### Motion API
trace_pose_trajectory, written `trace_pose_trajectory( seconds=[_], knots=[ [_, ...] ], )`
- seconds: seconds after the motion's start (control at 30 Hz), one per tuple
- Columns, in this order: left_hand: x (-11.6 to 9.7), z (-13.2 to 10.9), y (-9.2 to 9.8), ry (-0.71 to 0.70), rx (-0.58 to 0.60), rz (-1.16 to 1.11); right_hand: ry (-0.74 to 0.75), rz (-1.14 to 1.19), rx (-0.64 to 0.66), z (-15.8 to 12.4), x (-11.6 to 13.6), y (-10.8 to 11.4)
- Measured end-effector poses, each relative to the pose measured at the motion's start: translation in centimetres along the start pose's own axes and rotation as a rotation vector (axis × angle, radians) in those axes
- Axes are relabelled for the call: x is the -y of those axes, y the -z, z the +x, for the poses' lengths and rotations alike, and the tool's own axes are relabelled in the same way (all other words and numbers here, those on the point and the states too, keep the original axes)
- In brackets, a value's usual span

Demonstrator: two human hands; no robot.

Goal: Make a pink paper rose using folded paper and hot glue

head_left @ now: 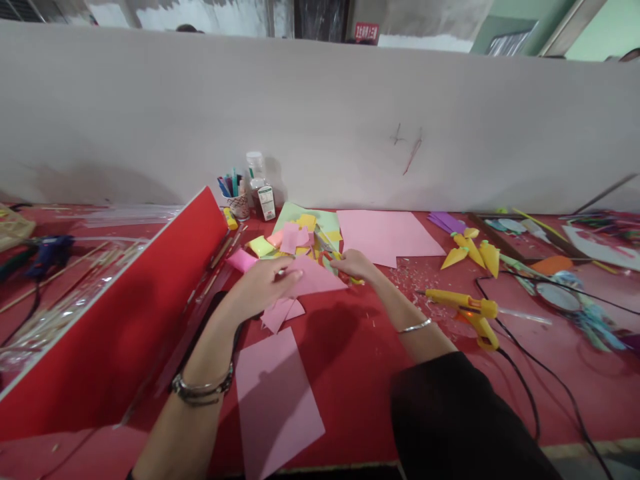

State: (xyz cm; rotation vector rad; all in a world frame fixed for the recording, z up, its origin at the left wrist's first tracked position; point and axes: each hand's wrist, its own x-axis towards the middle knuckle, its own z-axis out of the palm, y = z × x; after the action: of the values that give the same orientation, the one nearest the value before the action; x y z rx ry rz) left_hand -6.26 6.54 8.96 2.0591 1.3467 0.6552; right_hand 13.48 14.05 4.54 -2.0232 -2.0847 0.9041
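My left hand (260,287) is closed on a piece of pink paper (320,279), its thumb lying on top of the sheet. Closed around the handles of a pair of scissors (330,257), my right hand (357,265) is just past the paper's right side; its fingers partly hide the scissors. Below my left hand lie small pink paper pieces (281,315). Closer to me a larger pink sheet (280,400) rests flat on the red table. Beyond the hands is a heap of pink and yellow paper scraps (295,237) on a pale green sheet (287,215).
On the left stands a tilted red board (125,313). A cup of pens (237,202) and a bottle (263,193) are at the white partition (320,120). On the right lie a yellow glue gun (465,303) with its cord, yellow paper cones (490,257) and a large pink sheet (385,233).
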Motion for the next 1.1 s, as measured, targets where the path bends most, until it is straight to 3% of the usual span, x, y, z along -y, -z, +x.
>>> trace_pose_trajectory(
  seconds=[0.13, 0.23, 0.3, 0.47, 0.6, 0.7, 0.77, 0.83, 0.9, 0.97, 1.1],
  knots=[
    [-0.3, 0.3, 1.7, 0.083, -0.07, -0.126, 0.091, 0.262, -0.031, -1.6, -0.7, 1.6],
    [-0.7, 0.9, 2.5, 0.049, -0.146, -0.104, 0.205, 0.457, -0.081, -3.0, -0.1, 2.6],
    [-0.9, 1.4, 2.7, 0.022, -0.135, -0.071, 0.275, 0.559, -0.109, -3.7, 0.7, 2.8],
    [-0.8, 2.2, 2.3, 0.042, -0.081, -0.069, 0.509, 0.894, -0.104, -3.9, 2.4, 1.6],
    [-0.4, 2.6, 2.2, 0.073, -0.082, -0.158, 0.517, 0.986, -0.05, -3.8, 2.7, 0.7],
    [0.3, 2.9, 2.0, 0.071, -0.233, -0.418, 0.518, 1.066, -0.022, -4.0, 3.0, 0.3],
    [0.6, 3.2, 1.7, 0.028, -0.403, -0.707, 0.508, 1.147, -0.083, -4.0, 3.4, 0.1],
    [0.7, 3.6, 0.9, -0.006, -0.464, -0.9, 0.496, 1.195, -0.162, -3.9, 3.8, 0.0],
    [0.4, 4.0, -0.2, 0.037, -0.326, -0.868, 0.499, 1.199, -0.218, -3.7, 4.1, -0.1],
    [-0.3, 4.2, -1.4, 0.095, -0.171, -0.681, 0.491, 1.191, -0.233, -3.6, 4.2, -0.2],
    [-1.2, 4.4, -2.6, 0.05, -0.184, -0.467, 0.449, 1.127, -0.273, -3.8, 4.2, -0.1]
  ],
)
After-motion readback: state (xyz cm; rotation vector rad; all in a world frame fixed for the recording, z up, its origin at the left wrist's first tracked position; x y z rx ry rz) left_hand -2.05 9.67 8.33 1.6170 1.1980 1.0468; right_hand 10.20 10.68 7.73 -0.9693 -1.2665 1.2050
